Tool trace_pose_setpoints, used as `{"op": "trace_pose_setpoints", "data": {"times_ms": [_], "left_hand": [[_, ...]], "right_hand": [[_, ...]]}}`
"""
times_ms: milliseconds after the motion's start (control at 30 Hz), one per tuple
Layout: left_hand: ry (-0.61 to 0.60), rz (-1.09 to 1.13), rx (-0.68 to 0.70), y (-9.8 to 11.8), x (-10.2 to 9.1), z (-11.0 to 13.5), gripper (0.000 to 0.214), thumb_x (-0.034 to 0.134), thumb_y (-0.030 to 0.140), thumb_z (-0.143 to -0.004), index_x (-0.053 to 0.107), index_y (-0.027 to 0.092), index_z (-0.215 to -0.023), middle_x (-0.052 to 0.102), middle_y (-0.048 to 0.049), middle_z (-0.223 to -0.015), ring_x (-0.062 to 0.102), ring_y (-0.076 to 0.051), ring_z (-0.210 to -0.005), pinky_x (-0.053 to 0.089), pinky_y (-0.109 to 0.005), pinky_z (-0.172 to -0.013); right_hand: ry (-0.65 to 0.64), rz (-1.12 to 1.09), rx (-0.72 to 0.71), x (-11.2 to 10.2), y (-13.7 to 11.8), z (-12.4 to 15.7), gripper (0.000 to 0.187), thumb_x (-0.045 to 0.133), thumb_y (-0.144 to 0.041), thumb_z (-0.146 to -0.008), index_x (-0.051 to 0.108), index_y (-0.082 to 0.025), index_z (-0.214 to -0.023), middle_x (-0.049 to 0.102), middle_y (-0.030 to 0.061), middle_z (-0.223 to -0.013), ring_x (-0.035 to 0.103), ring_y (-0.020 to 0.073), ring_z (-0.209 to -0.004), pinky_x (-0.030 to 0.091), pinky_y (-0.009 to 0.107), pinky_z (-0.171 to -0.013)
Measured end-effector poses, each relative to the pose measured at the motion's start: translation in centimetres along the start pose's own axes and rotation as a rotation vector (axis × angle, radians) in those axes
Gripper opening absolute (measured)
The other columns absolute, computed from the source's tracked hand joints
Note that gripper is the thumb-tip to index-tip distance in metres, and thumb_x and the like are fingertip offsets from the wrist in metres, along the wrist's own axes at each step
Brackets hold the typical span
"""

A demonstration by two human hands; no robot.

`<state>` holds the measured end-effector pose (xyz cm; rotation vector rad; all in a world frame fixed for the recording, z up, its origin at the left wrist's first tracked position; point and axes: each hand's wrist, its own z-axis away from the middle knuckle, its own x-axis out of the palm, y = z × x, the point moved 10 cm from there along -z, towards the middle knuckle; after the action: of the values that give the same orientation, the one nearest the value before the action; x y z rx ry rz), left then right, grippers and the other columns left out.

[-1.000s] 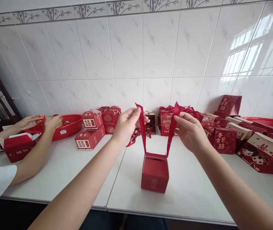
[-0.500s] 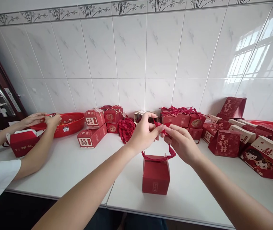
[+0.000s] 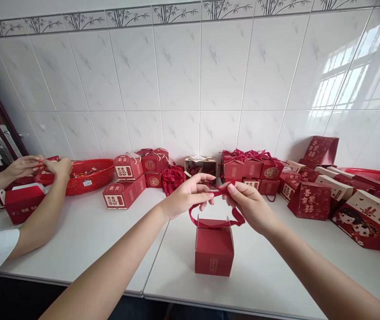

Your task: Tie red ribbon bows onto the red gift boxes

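Observation:
A small red gift box [image 3: 214,251] stands upright on the white table [image 3: 263,275], near its front edge. A dark red ribbon [image 3: 196,216] runs out of both sides of the box top and loops up. My left hand [image 3: 186,195] pinches one ribbon end just above the box. My right hand [image 3: 248,205] pinches the other end. The two hands meet fingertip to fingertip over the box, and the ribbon hangs slack below them.
Another person's hands [image 3: 45,166] work at the far left over a red basket [image 3: 91,178] and a red box [image 3: 21,202]. Stacked red boxes [image 3: 126,182], a ribbon pile [image 3: 173,178], more boxes [image 3: 246,169] and flat cartons [image 3: 353,209] line the tiled wall.
My hands have come down and together from holding the ribbon ends up and apart. The ribbon, taut a second ago, now hangs in slack loops above the box.

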<state>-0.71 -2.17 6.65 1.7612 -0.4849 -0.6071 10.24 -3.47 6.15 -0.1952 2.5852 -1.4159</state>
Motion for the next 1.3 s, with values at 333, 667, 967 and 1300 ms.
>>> {"op": "trace_pose_setpoints", "data": {"times_ms": [333,667,967,1300], "left_hand": [[0.077,0.258,0.009,-0.4,0.1,0.1,0.036,0.062,0.023,-0.081,0.048,0.015,-0.113,0.063,-0.0012,-0.073,0.061,-0.016,-0.078,0.046,-0.037,-0.083],[0.649,-0.844,0.220,1.6,-6.4,7.4,0.018,0.054,0.021,-0.081,0.056,0.021,-0.099,0.034,0.0083,-0.058,0.039,-0.010,-0.054,0.036,-0.021,-0.058],[0.433,-0.982,-0.182,-11.7,-9.6,12.0,0.019,0.041,0.016,-0.071,0.050,0.022,-0.086,0.025,0.0089,-0.057,0.033,-0.010,-0.048,0.034,-0.019,-0.051],[0.529,-0.820,-0.059,-9.5,-7.7,8.3,0.014,0.050,0.030,-0.082,0.059,0.021,-0.086,0.060,-0.0057,-0.096,0.057,-0.023,-0.098,0.044,-0.040,-0.092]], "right_hand": [[-0.003,1.025,-0.740,2.3,-4.9,2.7,0.024,0.048,-0.014,-0.095,0.069,-0.021,-0.102,0.070,0.0060,-0.086,0.059,0.0168,-0.070,0.040,0.032,-0.063],[0.480,0.938,-0.293,-8.0,-1.2,6.3,0.025,0.055,-0.030,-0.089,0.060,-0.020,-0.066,0.066,0.0066,-0.085,0.061,0.0197,-0.075,0.048,0.032,-0.066],[0.261,1.203,0.326,-15.7,11.5,14.9,0.037,0.044,-0.044,-0.085,0.059,-0.023,-0.058,0.067,0.0064,-0.091,0.061,0.0231,-0.074,0.049,0.034,-0.057],[0.359,1.015,0.376,-13.4,10.0,11.5,0.048,0.040,-0.052,-0.090,0.063,-0.018,-0.114,0.060,0.0157,-0.125,0.062,0.0317,-0.103,0.056,0.041,-0.069]]}}
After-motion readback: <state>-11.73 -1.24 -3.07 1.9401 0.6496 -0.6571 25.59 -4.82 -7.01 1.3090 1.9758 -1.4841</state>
